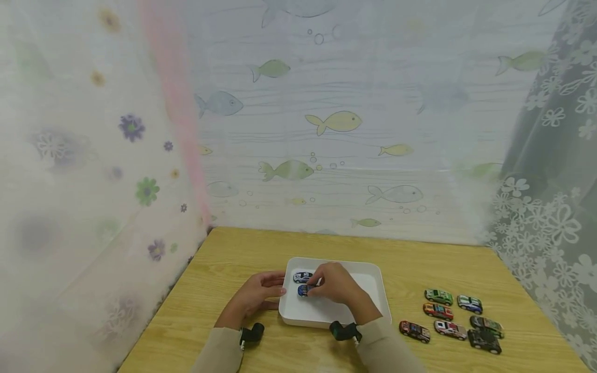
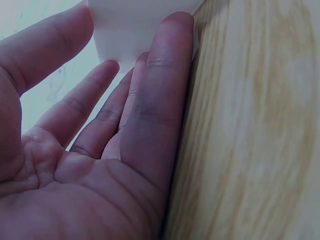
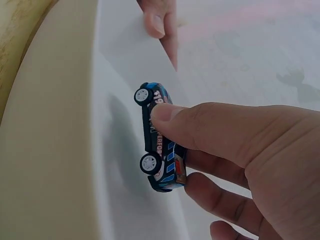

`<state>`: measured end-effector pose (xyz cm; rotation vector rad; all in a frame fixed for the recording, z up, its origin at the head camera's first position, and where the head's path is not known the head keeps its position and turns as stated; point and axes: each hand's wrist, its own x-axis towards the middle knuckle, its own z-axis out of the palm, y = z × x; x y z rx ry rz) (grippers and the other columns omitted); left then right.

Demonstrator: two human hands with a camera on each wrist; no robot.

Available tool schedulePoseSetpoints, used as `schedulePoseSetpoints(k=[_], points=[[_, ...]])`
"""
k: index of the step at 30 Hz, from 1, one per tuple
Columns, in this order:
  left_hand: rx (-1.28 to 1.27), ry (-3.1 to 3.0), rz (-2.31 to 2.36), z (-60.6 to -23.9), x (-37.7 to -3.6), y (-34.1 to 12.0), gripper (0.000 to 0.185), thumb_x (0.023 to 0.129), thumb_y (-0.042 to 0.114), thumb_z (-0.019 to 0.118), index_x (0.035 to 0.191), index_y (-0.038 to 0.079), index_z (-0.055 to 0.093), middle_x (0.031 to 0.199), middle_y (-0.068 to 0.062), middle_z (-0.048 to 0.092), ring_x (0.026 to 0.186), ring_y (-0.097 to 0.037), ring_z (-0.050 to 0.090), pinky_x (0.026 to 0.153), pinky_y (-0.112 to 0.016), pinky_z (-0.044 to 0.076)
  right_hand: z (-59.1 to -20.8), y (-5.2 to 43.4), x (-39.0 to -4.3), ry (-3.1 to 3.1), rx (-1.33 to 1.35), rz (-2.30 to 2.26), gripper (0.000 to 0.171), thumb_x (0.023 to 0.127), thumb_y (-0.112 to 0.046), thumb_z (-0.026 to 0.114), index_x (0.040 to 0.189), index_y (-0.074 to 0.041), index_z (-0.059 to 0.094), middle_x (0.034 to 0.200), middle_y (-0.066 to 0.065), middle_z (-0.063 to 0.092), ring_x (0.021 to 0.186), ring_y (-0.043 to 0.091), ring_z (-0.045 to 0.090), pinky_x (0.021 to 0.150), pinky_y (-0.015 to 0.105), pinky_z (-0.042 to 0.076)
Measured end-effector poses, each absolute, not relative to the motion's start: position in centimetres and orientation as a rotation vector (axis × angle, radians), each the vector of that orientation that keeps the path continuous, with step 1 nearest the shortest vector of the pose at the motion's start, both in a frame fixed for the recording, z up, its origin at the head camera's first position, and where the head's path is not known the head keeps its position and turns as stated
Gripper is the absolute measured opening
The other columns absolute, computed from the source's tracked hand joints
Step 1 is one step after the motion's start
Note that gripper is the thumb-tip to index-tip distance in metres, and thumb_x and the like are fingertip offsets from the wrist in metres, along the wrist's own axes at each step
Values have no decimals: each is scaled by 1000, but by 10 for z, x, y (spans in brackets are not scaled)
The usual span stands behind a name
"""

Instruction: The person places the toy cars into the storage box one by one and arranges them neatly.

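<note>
While pinched, blue toy car (image 3: 159, 142) (right hand (image 1: 337, 285)) over tray (image 1: 373, 282)

Head cam sits up high, looking forward and down across the worktop (image 1: 224, 259) at the white tray (image 1: 373, 290), with the curtains behind, so everything's fairly far off. Left wrist cam is jammed right up against the palm, facing the tray's outer wall (image 2: 135, 35). Right wrist cam is super close too, looking into the tray (image 3: 60, 150). All three share that tray.
</note>
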<state>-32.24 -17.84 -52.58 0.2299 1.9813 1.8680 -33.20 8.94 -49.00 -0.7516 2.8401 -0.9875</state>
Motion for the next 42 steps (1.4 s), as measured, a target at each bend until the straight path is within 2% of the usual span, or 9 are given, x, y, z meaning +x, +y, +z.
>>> schedulePoseSetpoints(k=[13,28,42], points=[[215,1970,1878,-527,-324,-179,64,96,12,75,154,5,48,153,-21,52,128,-29,62,90,-46,63,-492,77,-334,2803,-738,-986,12,82,-19,89,93,-19,85,92,-6,70,77,6,57,61,22,49],[218,1974,1872,-526,-324,-180,61,96,13,75,152,7,51,150,-20,55,126,-28,64,89,-45,63,-493,69,-334,2813,-741,-909,13,82,-19,89,95,-19,86,85,-11,74,73,5,56,60,22,48],[217,1968,1885,-527,-324,-179,62,96,13,76,152,5,50,150,-20,56,127,-29,64,90,-46,63,-489,66,-329,2828,-716,-873,15,82,-19,89,97,-18,85,89,-8,74,76,6,55,62,22,47]])
